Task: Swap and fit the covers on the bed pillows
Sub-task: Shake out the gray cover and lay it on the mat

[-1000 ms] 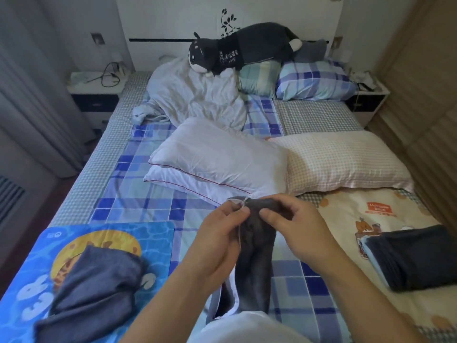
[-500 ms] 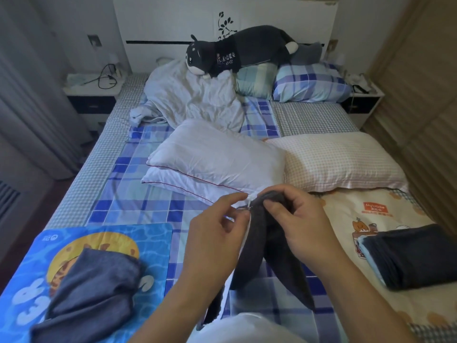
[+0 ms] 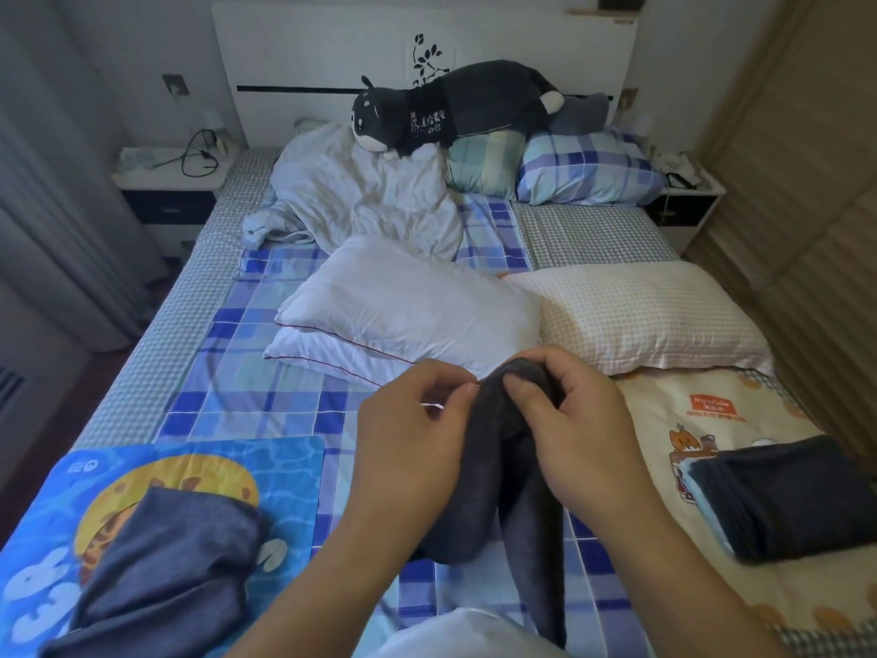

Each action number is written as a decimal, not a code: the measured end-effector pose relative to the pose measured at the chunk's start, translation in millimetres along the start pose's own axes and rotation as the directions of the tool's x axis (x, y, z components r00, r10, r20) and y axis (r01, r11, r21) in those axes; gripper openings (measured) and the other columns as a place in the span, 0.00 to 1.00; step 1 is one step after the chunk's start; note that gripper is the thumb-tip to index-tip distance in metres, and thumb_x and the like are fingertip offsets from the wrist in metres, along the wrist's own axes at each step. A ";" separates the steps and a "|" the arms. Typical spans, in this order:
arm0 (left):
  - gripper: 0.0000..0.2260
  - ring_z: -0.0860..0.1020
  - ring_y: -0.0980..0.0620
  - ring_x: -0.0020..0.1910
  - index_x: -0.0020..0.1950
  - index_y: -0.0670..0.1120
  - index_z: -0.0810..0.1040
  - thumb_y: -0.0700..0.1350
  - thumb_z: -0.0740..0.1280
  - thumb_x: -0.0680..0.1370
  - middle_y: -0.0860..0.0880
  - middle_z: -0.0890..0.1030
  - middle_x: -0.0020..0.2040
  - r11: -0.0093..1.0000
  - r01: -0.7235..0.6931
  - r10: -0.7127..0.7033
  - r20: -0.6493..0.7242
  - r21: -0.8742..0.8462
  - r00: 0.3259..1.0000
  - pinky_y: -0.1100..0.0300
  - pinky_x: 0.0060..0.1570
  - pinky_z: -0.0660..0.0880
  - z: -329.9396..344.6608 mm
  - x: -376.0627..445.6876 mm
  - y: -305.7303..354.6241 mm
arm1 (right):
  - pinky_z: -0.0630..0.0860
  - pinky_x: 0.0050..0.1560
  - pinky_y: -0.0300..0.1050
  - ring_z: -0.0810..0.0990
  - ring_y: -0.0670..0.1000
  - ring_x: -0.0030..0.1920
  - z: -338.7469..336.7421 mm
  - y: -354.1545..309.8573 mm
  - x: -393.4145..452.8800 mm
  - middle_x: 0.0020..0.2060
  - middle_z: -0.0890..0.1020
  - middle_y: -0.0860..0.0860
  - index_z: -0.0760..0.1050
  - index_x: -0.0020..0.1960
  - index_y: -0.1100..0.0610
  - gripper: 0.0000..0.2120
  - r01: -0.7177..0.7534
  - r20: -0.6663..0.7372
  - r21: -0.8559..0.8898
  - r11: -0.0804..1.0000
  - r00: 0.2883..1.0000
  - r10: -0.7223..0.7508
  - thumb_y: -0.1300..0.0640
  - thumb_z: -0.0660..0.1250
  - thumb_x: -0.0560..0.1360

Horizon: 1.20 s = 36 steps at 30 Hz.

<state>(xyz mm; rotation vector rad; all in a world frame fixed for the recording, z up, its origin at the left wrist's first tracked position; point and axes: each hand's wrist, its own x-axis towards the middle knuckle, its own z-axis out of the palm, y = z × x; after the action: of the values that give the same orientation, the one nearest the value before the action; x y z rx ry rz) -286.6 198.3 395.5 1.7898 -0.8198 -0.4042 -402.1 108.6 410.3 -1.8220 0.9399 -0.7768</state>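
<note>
A dark grey pillow cover (image 3: 517, 486) hangs in front of me over the bed. My left hand (image 3: 413, 448) pinches its top edge from the left. My right hand (image 3: 574, 434) grips the bunched top of the cover from the right. Two bare white pillows with red piping (image 3: 408, 315) lie stacked in the middle of the bed. To their right lies a pillow in a cream checked cover (image 3: 655, 320). A crumpled dark blue cover (image 3: 161, 567) rests on the blue cartoon mat (image 3: 199, 467) at lower left. A folded dark cover (image 3: 783, 501) sits at lower right.
A blue plaid sheet (image 3: 247, 401) covers the bed. Near the headboard lie a rumpled pale duvet (image 3: 365, 192), a dark plush dog (image 3: 455, 106) and two plaid pillows (image 3: 583, 168). Nightstands (image 3: 166, 182) flank the bed. A cream cartoon blanket (image 3: 664, 420) lies at right.
The cover's lower part has spread and hangs in two folds. Both hands keep hold of its top edge, and the right hand's fingers have closed further over the bunched fabric.
</note>
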 end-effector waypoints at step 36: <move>0.20 0.76 0.46 0.42 0.48 0.46 0.86 0.28 0.59 0.74 0.43 0.77 0.51 0.843 0.490 -0.424 -0.287 0.220 0.859 0.54 0.46 0.75 -55.9 4.3 -233.1 | 0.79 0.56 0.54 0.81 0.60 0.54 -48.5 141.2 81.3 0.49 0.82 0.57 0.78 0.50 0.57 0.06 -0.472 -0.253 0.073 0.879 0.843 0.474 0.57 0.63 0.81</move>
<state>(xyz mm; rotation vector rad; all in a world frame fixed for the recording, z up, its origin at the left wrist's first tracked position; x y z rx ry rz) -170.4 277.6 201.4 2.2648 -0.2808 -0.3911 -439.1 -23.0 309.2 -1.4029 1.4898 -0.7108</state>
